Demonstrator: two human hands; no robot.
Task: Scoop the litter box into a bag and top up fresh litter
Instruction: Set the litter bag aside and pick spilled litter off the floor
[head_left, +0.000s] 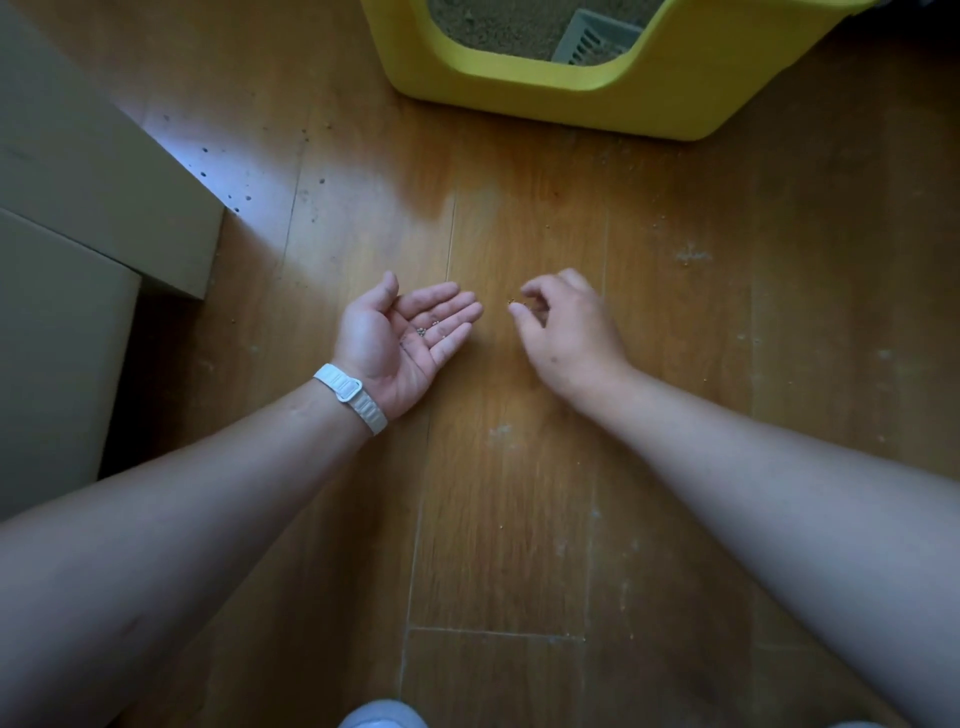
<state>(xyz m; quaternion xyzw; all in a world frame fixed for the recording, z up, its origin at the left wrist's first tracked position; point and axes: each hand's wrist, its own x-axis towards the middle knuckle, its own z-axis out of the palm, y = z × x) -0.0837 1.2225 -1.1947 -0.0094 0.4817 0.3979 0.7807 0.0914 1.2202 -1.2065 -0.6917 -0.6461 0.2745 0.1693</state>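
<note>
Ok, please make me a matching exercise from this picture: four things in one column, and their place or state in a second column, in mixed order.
Things
1. left hand
2. right hand
3. scoop
4. wristband

Place or state
A. grey, lying inside the yellow litter box
B. palm up, a few litter grains on it
C. white, around the left wrist
D. palm down, fingers curled

Pairs: 1-B, 2-D, 3-A, 4-C
</note>
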